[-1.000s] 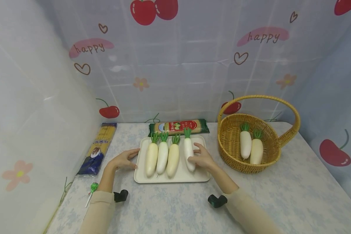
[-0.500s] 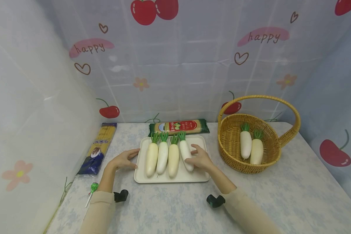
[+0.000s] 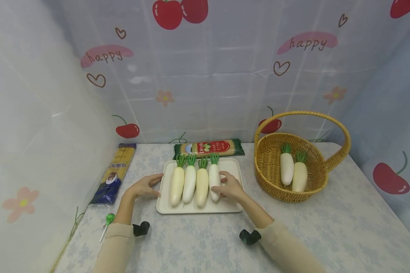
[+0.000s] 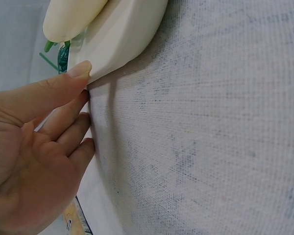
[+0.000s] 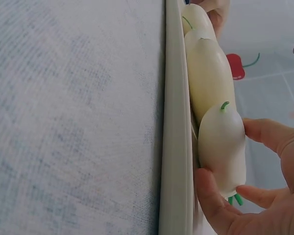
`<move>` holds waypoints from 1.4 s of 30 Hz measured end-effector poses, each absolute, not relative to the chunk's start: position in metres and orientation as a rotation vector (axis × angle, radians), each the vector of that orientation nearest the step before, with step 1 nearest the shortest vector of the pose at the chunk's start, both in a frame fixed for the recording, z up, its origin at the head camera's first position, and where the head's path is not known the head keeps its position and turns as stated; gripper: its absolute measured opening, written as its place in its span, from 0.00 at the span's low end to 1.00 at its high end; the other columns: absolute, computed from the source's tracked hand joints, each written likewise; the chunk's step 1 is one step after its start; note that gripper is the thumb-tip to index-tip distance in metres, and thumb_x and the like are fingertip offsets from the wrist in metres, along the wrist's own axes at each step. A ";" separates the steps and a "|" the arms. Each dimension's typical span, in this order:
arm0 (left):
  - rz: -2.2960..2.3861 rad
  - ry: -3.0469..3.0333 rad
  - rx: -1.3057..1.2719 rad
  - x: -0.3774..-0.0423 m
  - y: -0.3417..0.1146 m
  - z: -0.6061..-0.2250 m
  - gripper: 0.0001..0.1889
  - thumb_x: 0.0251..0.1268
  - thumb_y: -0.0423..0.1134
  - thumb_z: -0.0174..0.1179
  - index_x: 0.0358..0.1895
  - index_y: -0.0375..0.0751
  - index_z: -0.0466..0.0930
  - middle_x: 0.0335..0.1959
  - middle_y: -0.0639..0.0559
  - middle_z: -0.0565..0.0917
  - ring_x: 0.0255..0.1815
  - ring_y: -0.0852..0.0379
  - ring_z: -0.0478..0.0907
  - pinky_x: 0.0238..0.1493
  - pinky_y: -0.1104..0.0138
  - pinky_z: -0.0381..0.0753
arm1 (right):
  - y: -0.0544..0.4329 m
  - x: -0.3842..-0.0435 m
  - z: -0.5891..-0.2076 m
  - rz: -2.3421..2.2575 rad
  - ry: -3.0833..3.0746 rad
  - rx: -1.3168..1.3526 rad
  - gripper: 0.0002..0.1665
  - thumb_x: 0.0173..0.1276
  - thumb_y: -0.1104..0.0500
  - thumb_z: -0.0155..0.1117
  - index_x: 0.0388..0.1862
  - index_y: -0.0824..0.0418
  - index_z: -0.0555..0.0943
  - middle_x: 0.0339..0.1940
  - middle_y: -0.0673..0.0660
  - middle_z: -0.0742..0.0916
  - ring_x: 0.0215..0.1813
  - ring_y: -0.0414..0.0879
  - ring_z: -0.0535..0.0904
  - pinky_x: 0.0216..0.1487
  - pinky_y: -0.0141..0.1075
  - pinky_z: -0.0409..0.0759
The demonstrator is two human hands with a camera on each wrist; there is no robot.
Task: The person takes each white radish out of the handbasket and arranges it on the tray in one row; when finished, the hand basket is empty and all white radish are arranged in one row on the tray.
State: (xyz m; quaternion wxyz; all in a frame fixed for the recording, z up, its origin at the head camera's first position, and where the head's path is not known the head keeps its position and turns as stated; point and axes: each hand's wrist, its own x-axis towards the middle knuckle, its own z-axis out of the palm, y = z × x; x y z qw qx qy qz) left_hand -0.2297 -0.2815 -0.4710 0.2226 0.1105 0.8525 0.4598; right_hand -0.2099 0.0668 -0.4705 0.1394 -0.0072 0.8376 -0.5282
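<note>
A cream tray (image 3: pixel 232 206) bears several white radishes with green tops, lying side by side with tops at the back. My right hand (image 3: pixel 233 188) holds the rightmost radish (image 3: pixel 214 181), thumb on one flank and fingers on another; in the right wrist view this radish (image 5: pixel 223 147) lies close against a yellower one (image 5: pixel 210 78). At the tray's left edge, my left hand (image 3: pixel 144 187) touches the rim with its thumb and fingertips. In the left wrist view the thumb (image 4: pixel 80 71) rests at the tray wall (image 4: pixel 132 39), with the other fingers extended beside it.
A wicker basket (image 3: pixel 273 191) with a tall handle stands right of the tray, holding two more radishes (image 3: pixel 287 168). Behind the tray lies a green-ended pasta pack (image 3: pixel 208 148). A blue and yellow pasta pack (image 3: pixel 114 174) and a green lollipop (image 3: pixel 110 218) lie at left.
My right hand has shifted the rightmost radish left across the tray, up beside the others, and it is now nearly straight after tilting midway. The left hand stays at the tray's edge.
</note>
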 end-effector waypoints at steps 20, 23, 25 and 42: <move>1.272 2.351 0.314 -0.229 -0.282 -0.471 0.47 0.46 0.24 0.67 0.72 0.27 0.50 0.71 0.31 0.54 0.72 0.36 0.49 0.68 0.46 0.53 | 0.061 -0.212 -0.477 -1.442 2.617 -0.179 0.51 0.51 0.54 0.75 0.71 0.62 0.62 0.52 0.71 0.76 0.50 0.58 0.75 0.41 0.44 0.79; 1.274 2.352 0.319 -0.229 -0.282 -0.471 0.47 0.46 0.23 0.67 0.72 0.27 0.50 0.70 0.31 0.55 0.72 0.36 0.49 0.68 0.46 0.53 | 0.059 -0.211 -0.477 -1.411 2.673 -0.204 0.50 0.49 0.54 0.75 0.69 0.65 0.63 0.50 0.70 0.76 0.52 0.59 0.73 0.46 0.47 0.76; 1.279 2.351 0.321 -0.229 -0.281 -0.471 0.47 0.45 0.23 0.67 0.71 0.26 0.50 0.70 0.30 0.54 0.72 0.36 0.49 0.69 0.46 0.53 | 0.058 -0.211 -0.476 -1.395 2.700 -0.217 0.50 0.49 0.54 0.75 0.69 0.66 0.64 0.49 0.70 0.76 0.51 0.59 0.72 0.46 0.48 0.75; 1.277 2.355 0.300 -0.229 -0.281 -0.471 0.48 0.45 0.23 0.67 0.72 0.27 0.50 0.70 0.31 0.55 0.72 0.36 0.48 0.69 0.46 0.51 | 0.066 -0.208 -0.480 -1.411 2.704 -0.165 0.43 0.59 0.47 0.67 0.68 0.65 0.65 0.52 0.70 0.77 0.51 0.59 0.75 0.49 0.51 0.76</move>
